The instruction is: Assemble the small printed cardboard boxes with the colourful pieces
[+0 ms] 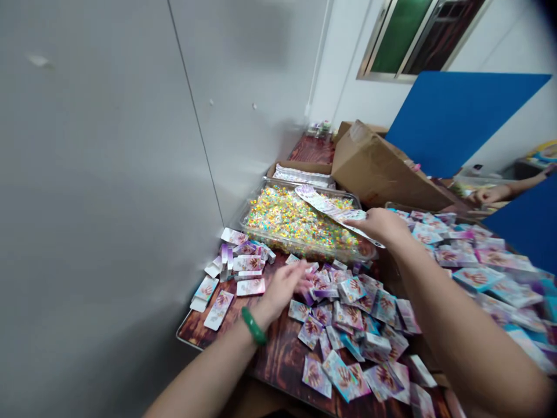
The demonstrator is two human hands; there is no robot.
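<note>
Step in hand looks like sheet handling: right hand pinches long white-and-purple printed strip over clear plastic tray of small yellow multicoloured pieces. Left hand apart, no grip visible, beside pink-and-blue printed boxes. Next move probably calls for firm pinch, strip unbent.

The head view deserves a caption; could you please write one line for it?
Right hand holds a printed sheet over a tray of colourful pieces; left hand beside piled boxes.
</note>
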